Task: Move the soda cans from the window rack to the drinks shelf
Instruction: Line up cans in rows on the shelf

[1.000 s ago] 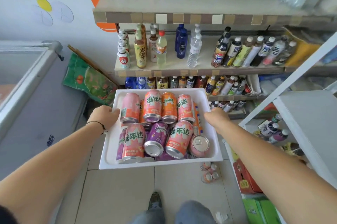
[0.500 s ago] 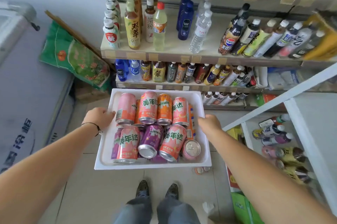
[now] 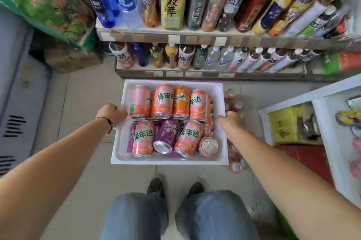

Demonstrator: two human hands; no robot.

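Observation:
A white tray (image 3: 219, 91) is low over the tiled floor in front of my feet. It carries several soda cans (image 3: 164, 101), pink, orange and purple, most lying on their sides. My left hand (image 3: 110, 113) grips the tray's left rim. My right hand (image 3: 230, 121) grips its right rim. The drinks shelf (image 3: 195, 37) stands just beyond the tray, with rows of bottles on two levels.
A grey chest freezer (image 3: 21, 83) stands at the left, with a green sack (image 3: 45, 3) and a brown box (image 3: 72, 60) beside it. A white rack (image 3: 293, 101) with packets stands at the right. Loose bottles (image 3: 233, 101) lie on the floor beside the tray.
The tray has come down toward the floor, both hands holding its rims throughout. My view has tilted down, and the lower shelves are now closer.

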